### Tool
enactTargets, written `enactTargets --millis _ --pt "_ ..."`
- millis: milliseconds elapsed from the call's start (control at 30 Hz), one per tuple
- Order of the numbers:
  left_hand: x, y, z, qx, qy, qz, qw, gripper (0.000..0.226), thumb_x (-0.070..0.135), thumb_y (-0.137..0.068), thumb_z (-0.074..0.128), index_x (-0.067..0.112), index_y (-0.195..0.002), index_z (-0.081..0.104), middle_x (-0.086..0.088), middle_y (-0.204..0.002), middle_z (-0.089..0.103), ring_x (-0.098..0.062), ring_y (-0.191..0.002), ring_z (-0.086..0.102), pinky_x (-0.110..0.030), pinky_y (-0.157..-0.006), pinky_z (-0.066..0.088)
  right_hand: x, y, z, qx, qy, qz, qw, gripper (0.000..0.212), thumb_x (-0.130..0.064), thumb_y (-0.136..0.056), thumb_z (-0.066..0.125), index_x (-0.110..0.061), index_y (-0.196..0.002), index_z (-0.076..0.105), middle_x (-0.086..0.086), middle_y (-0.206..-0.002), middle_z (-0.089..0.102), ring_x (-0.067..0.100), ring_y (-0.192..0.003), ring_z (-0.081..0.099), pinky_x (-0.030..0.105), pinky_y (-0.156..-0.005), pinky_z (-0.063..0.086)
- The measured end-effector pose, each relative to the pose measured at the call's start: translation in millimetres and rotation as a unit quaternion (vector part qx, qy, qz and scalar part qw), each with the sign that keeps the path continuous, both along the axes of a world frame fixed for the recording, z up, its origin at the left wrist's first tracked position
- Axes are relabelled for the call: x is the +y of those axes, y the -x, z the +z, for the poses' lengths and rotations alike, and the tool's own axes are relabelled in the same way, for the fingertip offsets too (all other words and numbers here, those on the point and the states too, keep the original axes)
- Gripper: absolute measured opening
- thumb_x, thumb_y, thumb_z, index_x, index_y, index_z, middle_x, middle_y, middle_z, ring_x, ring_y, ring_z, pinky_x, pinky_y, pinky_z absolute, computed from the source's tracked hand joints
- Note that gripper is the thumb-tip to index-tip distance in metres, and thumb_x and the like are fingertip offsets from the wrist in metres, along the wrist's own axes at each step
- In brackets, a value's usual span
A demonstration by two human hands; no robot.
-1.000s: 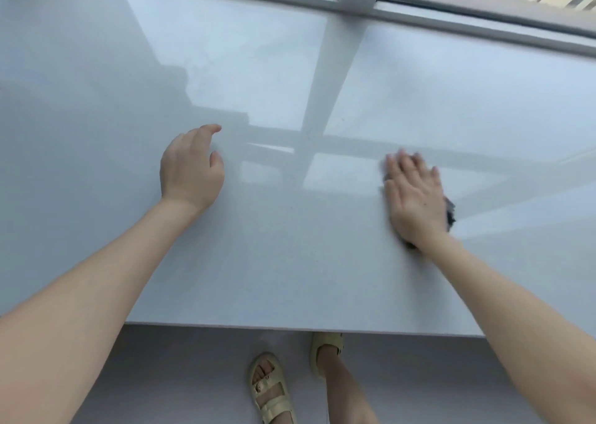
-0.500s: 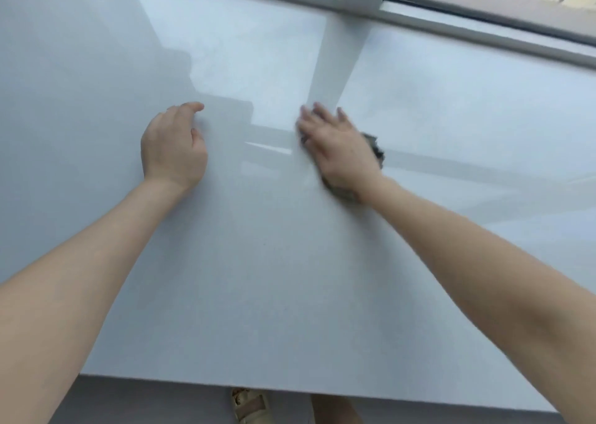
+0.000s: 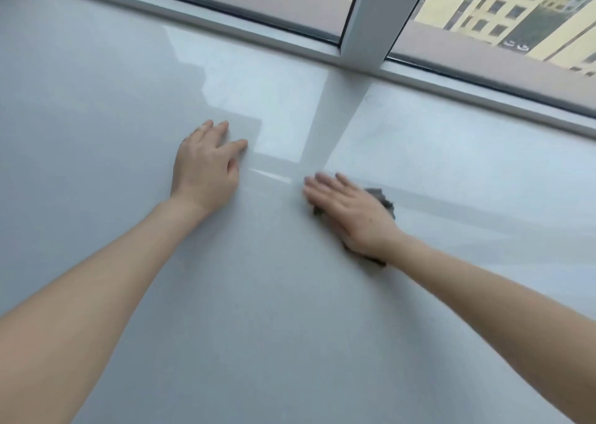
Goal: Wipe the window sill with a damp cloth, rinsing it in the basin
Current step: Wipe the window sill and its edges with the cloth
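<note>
A wide, glossy pale-grey window sill (image 3: 290,327) fills the view. My right hand (image 3: 351,212) lies flat on a dark grey cloth (image 3: 383,202), pressing it to the sill right of centre; only the cloth's edges show beside the knuckles and under the wrist. My left hand (image 3: 206,165) rests palm down on the bare sill to the left, fingers loosely spread, holding nothing. The two hands are about a hand's width apart. No basin is in view.
The grey window frame (image 3: 483,98) runs along the sill's far edge, with a vertical mullion (image 3: 371,20) at upper right. Yellow buildings show through the glass. The mullion's shadow crosses the sill between my hands.
My right hand has slid the cloth leftward across the sill, from the right toward my left hand. The view has tilted up, so the sill's front edge and my feet have dropped out.
</note>
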State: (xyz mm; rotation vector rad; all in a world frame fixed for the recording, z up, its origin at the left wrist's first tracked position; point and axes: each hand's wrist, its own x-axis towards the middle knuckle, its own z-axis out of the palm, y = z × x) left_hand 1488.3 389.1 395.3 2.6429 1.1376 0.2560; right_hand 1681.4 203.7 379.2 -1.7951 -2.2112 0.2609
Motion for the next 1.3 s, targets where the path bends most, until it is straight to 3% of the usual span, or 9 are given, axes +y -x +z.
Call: enactTargets --millis 167,267,433,600,733,833,1000,1167,1300 --pt "15.3 -25.2 -3.3 -0.005 -0.001 -0.003 1.0 0.039 0.014 -0.079 0.043 0.011 -0.108 0.068 -0.028 -0.122 0.057 -0.05 -0.113 0.05 -0.053 -0.094 0.04 66.9 -72.4 -0.8 -0.005 -0.06 -0.266 0.962 0.044 -0.031 -0.093 0.049 -0.01 -0.131 0.041 0.013 -0.147 0.037 0.027 -0.136 0.036 0.049 -0.114 0.023" --pt "23.4 -31.0 -8.4 -0.01 -0.019 -0.008 1.0 0.045 0.023 -0.082 0.034 0.009 -0.11 0.065 -0.025 -0.119 0.059 -0.047 -0.11 0.053 -0.052 -0.092 0.042 47.4 -46.6 -3.8 0.025 -0.115 -0.396 0.911 0.041 -0.029 -0.091 0.056 -0.01 -0.127 0.055 0.007 -0.14 0.048 0.029 -0.13 0.044 0.045 -0.105 0.039" --pt "44.0 -42.9 -15.4 -0.072 -0.044 0.025 0.996 0.038 0.015 -0.081 0.036 0.0 -0.102 0.063 -0.019 -0.11 0.064 -0.037 -0.1 0.059 -0.042 -0.089 0.045 97.6 10.1 -15.4 0.021 -0.168 -0.144 0.975 0.027 -0.015 -0.091 0.052 -0.005 -0.111 0.067 0.01 -0.126 0.061 0.034 -0.116 0.057 0.04 -0.098 0.046" --pt "59.1 -49.3 -14.7 -0.083 -0.062 0.109 0.989 0.038 0.007 -0.069 0.036 -0.002 -0.094 0.064 -0.02 -0.1 0.065 -0.037 -0.087 0.059 -0.041 -0.077 0.047 237.1 11.3 -12.3 -0.044 -0.192 -0.165 0.967 0.015 -0.003 -0.078 0.065 -0.004 -0.092 0.07 0.012 -0.113 0.068 0.036 -0.103 0.063 0.046 -0.089 0.05" --pt "60.5 -51.7 -22.0 -0.047 -0.066 0.118 0.99 0.046 0.011 -0.071 0.031 0.001 -0.105 0.06 -0.019 -0.112 0.061 -0.037 -0.101 0.056 -0.049 -0.093 0.042 291.7 4.3 -7.3 -0.082 -0.222 -0.137 0.962 0.014 0.0 -0.062 0.068 -0.01 -0.071 0.072 0.002 -0.087 0.073 0.023 -0.076 0.068 0.028 -0.06 0.052" --pt "61.8 -53.0 -21.2 -0.018 -0.057 0.123 0.991 0.049 0.015 -0.074 0.029 0.005 -0.113 0.057 -0.017 -0.122 0.057 -0.035 -0.115 0.052 -0.053 -0.1 0.034 288.4 -11.6 -8.5 -0.029 -0.199 -0.111 0.973 0.018 0.0 -0.068 0.068 -0.012 -0.079 0.074 0.0 -0.092 0.074 0.021 -0.086 0.07 0.027 -0.064 0.056" --pt "62.2 -53.7 -20.9 0.007 -0.035 0.121 0.992 0.05 0.027 -0.084 0.026 0.007 -0.121 0.054 -0.016 -0.131 0.053 -0.033 -0.124 0.046 -0.052 -0.105 0.029 166.6 -88.4 -0.7 -0.038 -0.15 -0.23 0.961 0.026 -0.005 -0.087 0.052 -0.009 -0.103 0.071 0.005 -0.115 0.068 0.024 -0.109 0.063 0.028 -0.093 0.046" --pt "59.5 -56.0 -22.3 0.024 -0.031 0.125 0.991 0.05 0.026 -0.088 0.026 0.007 -0.129 0.047 -0.016 -0.139 0.045 -0.032 -0.131 0.036 -0.052 -0.108 0.019 111.7 -97.1 -1.5 -0.04 -0.127 -0.556 0.82 0.039 -0.002 -0.081 0.043 -0.003 -0.112 0.066 0.012 -0.125 0.061 0.03 -0.122 0.053 0.026 -0.099 0.034" --pt "59.3 -56.8 -23.7 0.026 -0.037 0.122 0.991 0.047 0.023 -0.088 0.032 0.004 -0.128 0.046 -0.018 -0.138 0.044 -0.035 -0.13 0.036 -0.053 -0.107 0.018 198.8 -3.1 -12.8 -0.009 -0.139 -0.434 0.89 0.037 0.005 -0.067 0.053 0.0 -0.1 0.069 0.017 -0.111 0.068 0.035 -0.107 0.063 0.037 -0.088 0.051"
